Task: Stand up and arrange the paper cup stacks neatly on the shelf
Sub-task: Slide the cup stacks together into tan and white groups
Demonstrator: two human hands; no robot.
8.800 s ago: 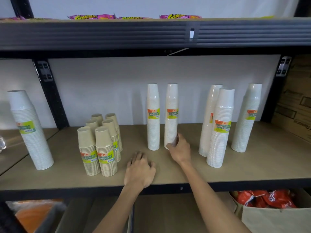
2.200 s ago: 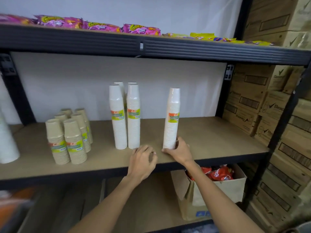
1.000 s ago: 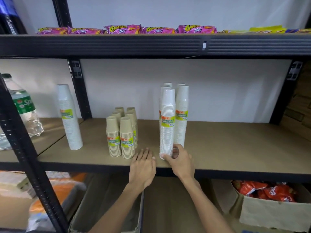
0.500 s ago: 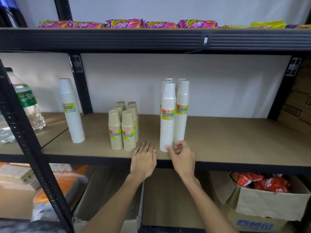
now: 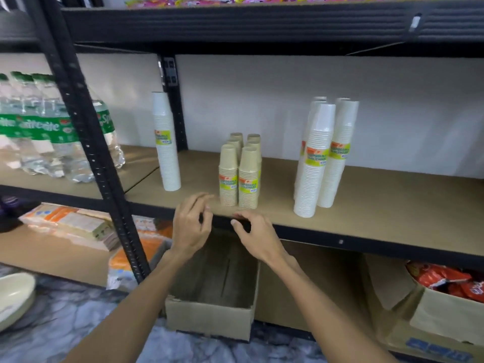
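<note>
On the wooden shelf [image 5: 392, 200] several tall white cup stacks [image 5: 318, 163] stand upright, packed together right of centre. A cluster of short beige cup stacks [image 5: 239, 171] stands left of them. One more tall white cup stack [image 5: 166, 142] stands alone by the shelf's left post. My left hand [image 5: 191, 226] hovers at the shelf's front edge, just left of the beige cups, fingers loosely curled and holding nothing. My right hand [image 5: 255, 237] is beside it, in front of the shelf edge below the beige cups, also holding nothing.
A black upright post [image 5: 89, 142] stands at the left front. Clear soda bottles [image 5: 47, 132] fill the neighbouring shelf. Below are an open cardboard box [image 5: 212, 292], a box of red snack packets [image 5: 445, 292] and flat packs [image 5: 76, 226]. Snack bags line the top shelf [image 5: 235, 22].
My right hand has let go of the front white stack and both hands have drawn leftward, to in front of the beige cups. The view has swung left.
</note>
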